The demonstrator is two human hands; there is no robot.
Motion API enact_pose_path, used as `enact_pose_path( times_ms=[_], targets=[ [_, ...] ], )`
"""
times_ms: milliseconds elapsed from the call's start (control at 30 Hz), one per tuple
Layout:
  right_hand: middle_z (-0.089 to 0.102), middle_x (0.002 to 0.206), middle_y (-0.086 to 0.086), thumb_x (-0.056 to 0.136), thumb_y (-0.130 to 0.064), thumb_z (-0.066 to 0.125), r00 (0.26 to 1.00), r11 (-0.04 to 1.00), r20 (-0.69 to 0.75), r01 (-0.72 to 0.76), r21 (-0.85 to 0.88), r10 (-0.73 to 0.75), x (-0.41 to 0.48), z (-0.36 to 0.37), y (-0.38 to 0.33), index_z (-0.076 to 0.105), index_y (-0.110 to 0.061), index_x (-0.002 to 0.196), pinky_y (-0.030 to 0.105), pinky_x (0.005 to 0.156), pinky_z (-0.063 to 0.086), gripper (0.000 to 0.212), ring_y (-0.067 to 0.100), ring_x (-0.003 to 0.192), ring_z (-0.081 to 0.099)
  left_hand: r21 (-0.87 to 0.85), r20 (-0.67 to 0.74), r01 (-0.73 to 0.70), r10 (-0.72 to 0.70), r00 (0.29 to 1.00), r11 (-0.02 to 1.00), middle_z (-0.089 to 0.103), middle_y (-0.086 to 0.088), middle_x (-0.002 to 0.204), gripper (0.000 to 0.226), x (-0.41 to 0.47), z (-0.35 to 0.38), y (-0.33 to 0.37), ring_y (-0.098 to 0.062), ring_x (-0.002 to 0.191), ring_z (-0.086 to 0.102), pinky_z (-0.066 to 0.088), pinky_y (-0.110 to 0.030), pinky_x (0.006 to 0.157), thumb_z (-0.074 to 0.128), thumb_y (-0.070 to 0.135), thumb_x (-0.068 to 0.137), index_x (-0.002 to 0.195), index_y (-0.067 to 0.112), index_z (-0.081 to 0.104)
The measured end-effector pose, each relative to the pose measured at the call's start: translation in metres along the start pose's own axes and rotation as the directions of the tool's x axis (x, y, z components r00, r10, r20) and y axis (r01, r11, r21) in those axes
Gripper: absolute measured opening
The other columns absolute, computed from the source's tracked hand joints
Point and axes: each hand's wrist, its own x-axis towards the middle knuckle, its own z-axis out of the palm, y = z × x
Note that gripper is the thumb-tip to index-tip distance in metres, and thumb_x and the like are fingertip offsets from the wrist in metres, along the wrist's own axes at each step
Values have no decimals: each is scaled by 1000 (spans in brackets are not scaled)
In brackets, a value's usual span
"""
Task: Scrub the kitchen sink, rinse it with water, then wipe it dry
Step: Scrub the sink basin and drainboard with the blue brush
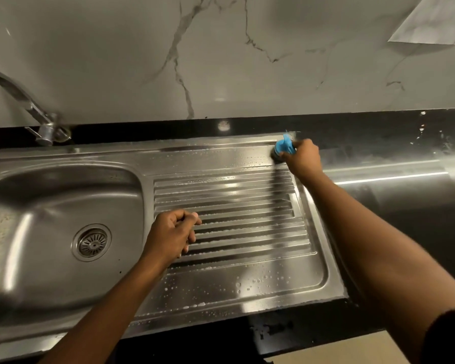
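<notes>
A stainless steel sink (50, 206) fills the left, with a round drain strainer (92, 242) in its bowl. To its right lies the ribbed drainboard (247, 261), wet with soapy droplets. My right hand (304, 160) grips a scrubber with a blue handle (284, 148) and presses it on the drainboard's far right corner. My left hand (172, 233) hovers over the near left part of the ribs, fingers curled into a loose fist with nothing in it.
A curved metal tap (32, 109) stands at the back left, no water running. A black countertop (378, 132) frames the sink, speckled white at the far right. A marble-look wall (221, 56) rises behind.
</notes>
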Motion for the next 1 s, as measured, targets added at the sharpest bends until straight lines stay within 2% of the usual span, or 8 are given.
enact_pose_path(
  times_ms=[167,267,367,500,600,800,867,1000],
  targets=[
    [75,120,8,96,-29,76,999,999,-40,-5,48,7,-81,-6,44,66,-12,138,30,81,50,47,15,95,67,3,48,-9,9,999,1000,66,-4,64,24,-2,7,-2,-15,49,53,41,-24,43,59,28,106,93,16,75],
    [75,119,8,96,-31,75,998,994,-43,-50,93,54,-142,-11,74,65,-11,138,29,83,55,48,11,94,67,8,65,-6,6,998,1000,66,-4,63,25,-2,12,-1,-14,48,53,41,-24,43,59,29,106,92,15,75],
    [74,119,4,95,-37,74,992,989,-17,-120,82,122,-192,-17,102,61,-15,144,34,86,62,55,12,96,71,6,89,-5,5,996,1000,66,-4,63,26,-1,14,-1,-15,48,53,41,-25,43,59,30,105,92,15,76],
    [75,114,3,96,-36,72,988,985,-19,-153,75,155,-220,-17,112,57,-20,147,24,77,59,56,9,90,70,13,97,-13,12,995,1000,67,-3,64,26,1,12,-1,-14,49,54,41,-23,44,59,31,105,93,16,76],
    [75,109,7,100,-32,69,994,996,-61,-92,-18,91,-205,-15,104,55,-26,149,31,73,62,52,14,87,71,-11,75,3,-2,997,1000,67,-5,64,25,4,7,-4,-16,48,53,41,-24,43,59,29,106,93,16,76],
    [74,113,13,103,-32,65,992,991,-104,62,-118,-74,-103,0,59,55,-26,149,51,86,62,48,29,99,72,-10,34,29,-28,999,1000,68,-6,66,25,5,-4,-8,-18,51,54,42,-25,45,58,29,106,94,16,76],
    [74,118,13,102,-28,65,990,992,-110,78,-103,-90,-64,8,35,57,-24,148,48,86,61,46,30,102,71,-14,15,34,-34,999,999,68,-6,65,26,5,-6,-8,-19,51,54,42,-26,45,58,29,106,93,16,76],
    [74,121,8,101,-21,67,989,996,-134,67,62,-58,-16,19,-3,65,-17,139,28,79,51,38,18,96,69,-31,-26,49,-49,998,998,68,-7,64,26,5,-10,-8,-19,49,54,42,-25,44,59,29,105,91,16,76]
  ],
)
